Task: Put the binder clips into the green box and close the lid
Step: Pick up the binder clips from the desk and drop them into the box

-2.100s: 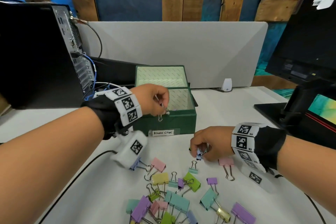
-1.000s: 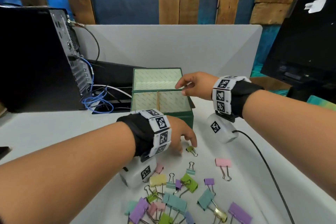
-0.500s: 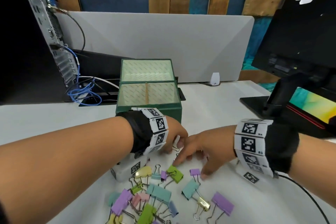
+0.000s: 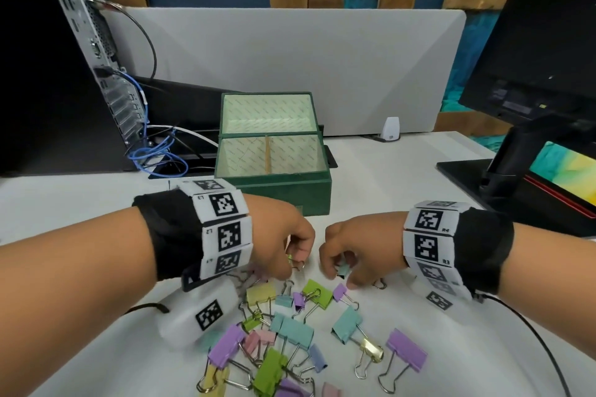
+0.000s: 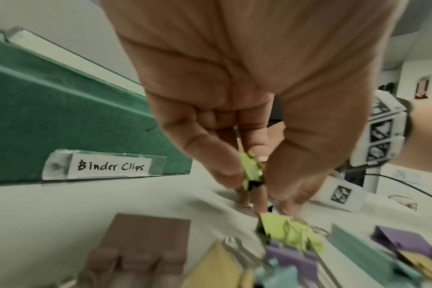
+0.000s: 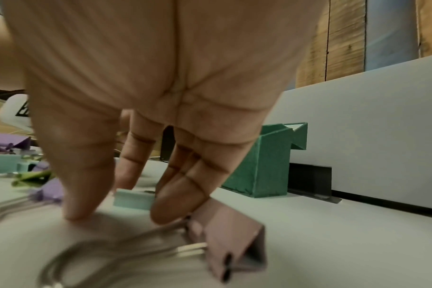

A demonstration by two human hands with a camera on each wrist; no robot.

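The green box [image 4: 290, 196] stands open mid-table, its lid [image 4: 269, 113] upright behind, and its front carries a "Binder Clips" label [image 5: 111, 167]. Just in front of the box, my left hand [image 4: 292, 263] pinches a small green binder clip [image 5: 250, 171] between thumb and fingertips, slightly above the table. Beside it my right hand [image 4: 338, 271] curls around a small teal binder clip [image 6: 133, 198] that rests on the table, thumb on one side and fingers on the other. Several coloured binder clips [image 4: 290, 332] lie in a pile nearer to me. A pink clip [image 6: 225, 233] lies under my right palm.
A black computer tower [image 4: 48, 74] with blue cables [image 4: 151, 151] stands at the left. A monitor [image 4: 532, 58] on its stand [image 4: 516, 177] fills the right. A grey divider panel [image 4: 290, 58] runs behind the box, with a small white device [image 4: 390, 129] at its foot.
My right hand came back from the box to the pile and curled round a teal clip. My left hand closed on a small green clip and raised it slightly.
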